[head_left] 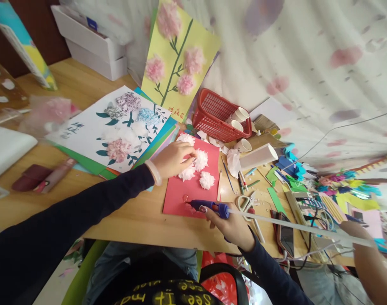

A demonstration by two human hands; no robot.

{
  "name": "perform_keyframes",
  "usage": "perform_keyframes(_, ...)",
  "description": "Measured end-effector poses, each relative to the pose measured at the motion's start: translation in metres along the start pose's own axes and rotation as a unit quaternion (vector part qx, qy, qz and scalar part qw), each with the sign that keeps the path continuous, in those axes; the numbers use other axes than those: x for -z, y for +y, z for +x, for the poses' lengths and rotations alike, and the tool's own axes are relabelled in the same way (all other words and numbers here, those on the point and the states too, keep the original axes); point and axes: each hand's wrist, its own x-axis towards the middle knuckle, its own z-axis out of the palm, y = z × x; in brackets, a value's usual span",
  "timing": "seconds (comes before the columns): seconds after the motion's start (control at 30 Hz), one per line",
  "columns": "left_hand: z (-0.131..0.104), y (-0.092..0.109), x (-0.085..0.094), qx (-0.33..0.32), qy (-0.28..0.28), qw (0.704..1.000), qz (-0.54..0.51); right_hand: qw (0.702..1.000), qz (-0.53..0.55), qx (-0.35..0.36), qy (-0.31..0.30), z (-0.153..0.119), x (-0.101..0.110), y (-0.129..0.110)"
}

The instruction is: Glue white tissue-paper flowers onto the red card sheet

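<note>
A red sheet of paper [174, 199] lies on the wooden table, with several white fluffy paper flowers on it. My left hand [176, 159] is over the flowers, its fingertips bent together beside a white flower [201, 160]; whether they pinch it is hidden. Another white flower [207, 180] sits apart, lower on the sheet. Wrapped around the handle of a blue glue gun [212, 207] is my right hand [233, 224]. The gun's tip points left at a glossy patch of glue [186, 198] on the red sheet. A long glue stick runs out of the gun's back.
Behind the sheet stands a red basket [217, 114] with paper cups. Flower pictures [117, 127] lie on the left. Scissors [244, 204], pencils, a phone [285, 235] and paper scraps crowd the right. Another person's arm [368, 254] reaches in at the far right.
</note>
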Motion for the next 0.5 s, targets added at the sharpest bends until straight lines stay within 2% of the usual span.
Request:
perform_keyframes(0.07, -0.011, -0.017, -0.001, -0.003, -0.004, 0.997, 0.073, 1.0, -0.007, 0.006, 0.006, -0.001, -0.001, 0.001)
perform_keyframes(0.17, -0.023, -0.031, -0.004, 0.014, -0.015, 0.985, 0.17, 1.0, -0.013, 0.016, 0.014, -0.002, 0.001, -0.002)
perform_keyframes(0.3, -0.034, -0.035, -0.004, 0.031, -0.028, 0.973, 0.229, 0.999, -0.022, 0.021, 0.022, -0.002, 0.003, -0.003)
perform_keyframes(0.5, -0.043, -0.035, -0.005, 0.046, -0.087, 0.956, 0.276, 0.996, -0.05, 0.044, 0.053, -0.003, -0.001, 0.01)
